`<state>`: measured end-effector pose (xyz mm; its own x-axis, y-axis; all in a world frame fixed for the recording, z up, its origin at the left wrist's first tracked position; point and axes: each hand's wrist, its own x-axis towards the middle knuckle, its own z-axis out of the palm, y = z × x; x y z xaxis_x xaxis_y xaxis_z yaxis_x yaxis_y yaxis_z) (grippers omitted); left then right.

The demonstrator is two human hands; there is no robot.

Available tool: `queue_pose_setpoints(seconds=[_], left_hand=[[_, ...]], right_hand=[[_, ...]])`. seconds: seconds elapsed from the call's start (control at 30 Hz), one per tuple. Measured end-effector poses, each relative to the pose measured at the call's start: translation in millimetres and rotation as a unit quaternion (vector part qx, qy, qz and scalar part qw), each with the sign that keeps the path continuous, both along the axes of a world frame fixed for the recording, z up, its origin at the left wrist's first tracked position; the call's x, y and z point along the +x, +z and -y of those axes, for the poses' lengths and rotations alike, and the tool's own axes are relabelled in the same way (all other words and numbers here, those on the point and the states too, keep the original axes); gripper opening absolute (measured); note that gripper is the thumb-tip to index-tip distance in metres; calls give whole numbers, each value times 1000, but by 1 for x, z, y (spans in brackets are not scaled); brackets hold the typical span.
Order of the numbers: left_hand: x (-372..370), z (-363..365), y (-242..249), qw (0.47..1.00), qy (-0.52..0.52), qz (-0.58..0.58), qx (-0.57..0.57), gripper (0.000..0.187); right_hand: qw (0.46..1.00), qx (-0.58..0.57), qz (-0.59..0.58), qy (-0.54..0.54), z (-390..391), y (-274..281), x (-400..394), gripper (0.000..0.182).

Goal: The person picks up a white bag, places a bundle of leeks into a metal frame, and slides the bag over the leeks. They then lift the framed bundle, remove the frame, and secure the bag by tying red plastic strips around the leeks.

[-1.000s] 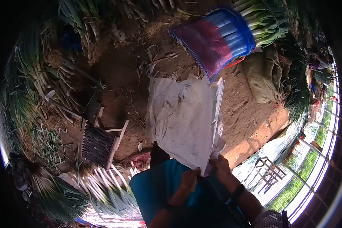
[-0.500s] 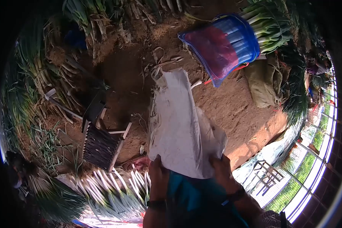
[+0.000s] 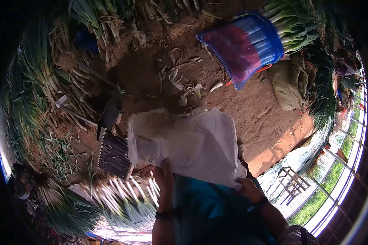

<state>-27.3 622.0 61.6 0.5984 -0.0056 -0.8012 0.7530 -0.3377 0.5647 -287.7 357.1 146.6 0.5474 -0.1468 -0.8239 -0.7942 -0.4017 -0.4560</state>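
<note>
Left hand (image 3: 163,178) and right hand (image 3: 251,192) grip a pale sheet (image 3: 192,143) by its near edge, well apart, which probably keeps it spread above the dirt floor (image 3: 261,120)

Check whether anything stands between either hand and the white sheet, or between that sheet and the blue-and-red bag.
Nothing visible separates the left hand or right hand from the white sheet; both grip its near edge. Toward the blue-and-red bag, only pale scraps lie on the soil.
</note>
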Motion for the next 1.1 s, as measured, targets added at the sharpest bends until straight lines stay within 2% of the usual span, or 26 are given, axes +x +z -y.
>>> queue_pose_setpoints(seconds=[0.07,0.13,0.23,0.27,0.3,0.33,0.4,0.43,0.47,0.5,0.53,0.57,0.6,0.63,0.7,0.77,0.8,0.87,0.9,0.97,1.0,1.03,1.07,1.1], left_hand=[[-27,-15,9,993,27,113,38,29],[-33,-11,20,982,76,164,58,26],[-8,29,61,975,67,188,97,32],[13,59,61,971,49,203,120,34],[32,88,54,965,33,219,143,35],[45,106,30,957,3,239,162,37],[67,136,-47,946,-51,269,176,34],[91,169,-60,942,-81,274,174,29],[103,209,-71,969,-6,227,103,21],[112,223,-116,966,-70,243,57,18],[131,269,-100,977,-103,182,50,19],[133,282,-159,964,-88,202,-146,33],[137,319,-146,968,-83,163,-171,57],[140,332,-164,961,-151,146,-180,74],[124,356,-156,915,-248,312,-56,67],[90,353,-153,813,-379,436,72,59],[67,348,-144,792,-398,451,108,54],[29,338,-133,788,-454,397,125,57],[14,337,-132,780,-481,370,153,68],[-12,336,-161,724,-574,346,164,71],[-28,331,-198,726,-664,151,96,69],[-50,321,-245,691,-721,-54,20,68],[-86,299,-288,754,-643,-119,-67,62],[-103,301,-280,746,-653,-92,-89,61]], right_hand=[[999,8,39,14,4,-13,-9,48],[997,22,76,25,5,-25,-18,52],[992,109,58,-7,9,-61,-38,54],[987,148,28,-55,13,-67,-30,54],[977,188,-1,-102,19,-72,-14,54],[979,190,45,-54,31,-80,4,55],[977,194,-24,-79,61,-86,39,57],[974,198,-61,-89,75,-89,54,57],[980,135,-19,-141,81,-92,59,56],[950,182,-18,-253,89,-103,58,46],[829,280,-67,-478,98,-106,55,38],[653,351,-105,-663,114,-108,55,31],[689,313,-88,-648,128,-104,57,28],[723,274,-70,-630,140,-95,59,26],[780,206,-56,-588,159,-90,58,25],[830,150,-72,-532,179,-88,52,24],[834,141,-77,-528,186,-85,51,24],[842,121,-83,-518,197,-82,49,23],[842,125,-86,-518,197,-81,48,23],[841,127,-95,-517,199,-81,44,22],[851,118,-98,-503,200,-81,49,21],[861,109,-104,-487,199,-78,58,20],[870,100,-114,-469,200,-77,61,20],[882,90,-115,-447,202,-77,58,19]])
